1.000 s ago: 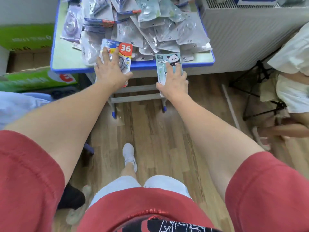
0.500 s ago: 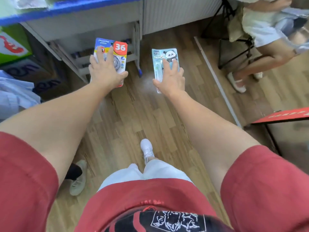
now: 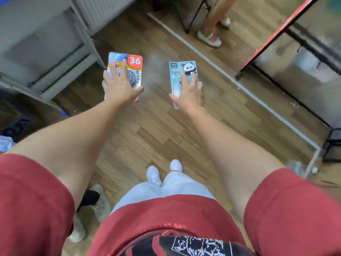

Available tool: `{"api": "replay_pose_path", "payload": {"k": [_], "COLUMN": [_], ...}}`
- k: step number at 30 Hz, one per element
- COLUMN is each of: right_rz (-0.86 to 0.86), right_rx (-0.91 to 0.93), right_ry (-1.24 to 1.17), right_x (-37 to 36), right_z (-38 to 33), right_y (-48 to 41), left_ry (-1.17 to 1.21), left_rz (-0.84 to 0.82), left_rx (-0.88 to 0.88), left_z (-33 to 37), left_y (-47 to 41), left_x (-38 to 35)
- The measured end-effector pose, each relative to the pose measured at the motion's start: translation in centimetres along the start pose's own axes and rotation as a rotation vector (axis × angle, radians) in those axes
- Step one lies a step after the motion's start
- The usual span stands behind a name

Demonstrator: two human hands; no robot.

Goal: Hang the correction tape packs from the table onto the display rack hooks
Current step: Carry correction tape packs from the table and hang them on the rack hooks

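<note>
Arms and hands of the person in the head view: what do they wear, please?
Both arms are bare from the short red sleeves down: left sleeve, right sleeve. The left hand and the right hand wear no gloves; I see no watch, ring or bracelet on either.

Small retail shop, stationery by the look of the stock. A carded pack [image 3: 135, 60] with a red "36" sticker and a panda-print pack [image 3: 181, 68] are both in shop packaging, and a display rack [image 3: 267, 43] with a red top edge and hooks [image 3: 298, 48] stands at right. Wood-look floor [image 3: 156, 130]; blurred cardboard box [image 3: 14, 124] beside a grey metal table frame [image 3: 60, 69] at left.
</note>
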State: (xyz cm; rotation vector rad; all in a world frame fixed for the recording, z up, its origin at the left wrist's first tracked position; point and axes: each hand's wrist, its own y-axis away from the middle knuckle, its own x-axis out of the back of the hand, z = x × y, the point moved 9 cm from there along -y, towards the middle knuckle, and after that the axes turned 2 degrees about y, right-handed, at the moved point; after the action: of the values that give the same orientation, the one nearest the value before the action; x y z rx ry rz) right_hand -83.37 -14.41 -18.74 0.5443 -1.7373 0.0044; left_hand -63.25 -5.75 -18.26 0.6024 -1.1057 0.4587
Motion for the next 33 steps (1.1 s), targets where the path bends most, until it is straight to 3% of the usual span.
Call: {"api": "replay_pose_path", "payload": {"k": [11, 21, 33], "right_rz": [0.117, 0.237, 0.519], "right_rx": [-0.393, -0.653, -0.751], "right_ry": [-0.160, -0.186, -0.198], "right_x": [2.3, 7.8, 21.3], "right_z": [23.9, 48.0, 63.4], "right_y": [10.8, 21.3, 19.4], "left_ry": [-0.062, -0.042, 0.104], "left_rz": [-0.137, -0.182, -0.092], "left_rx": [-0.319, -0.623, -0.846], "left_z": [20.6, 43.5, 66.6], "left_y": [10.3, 22.8, 23.7], "left_x": [-10.7, -18.7, -17.4]}}
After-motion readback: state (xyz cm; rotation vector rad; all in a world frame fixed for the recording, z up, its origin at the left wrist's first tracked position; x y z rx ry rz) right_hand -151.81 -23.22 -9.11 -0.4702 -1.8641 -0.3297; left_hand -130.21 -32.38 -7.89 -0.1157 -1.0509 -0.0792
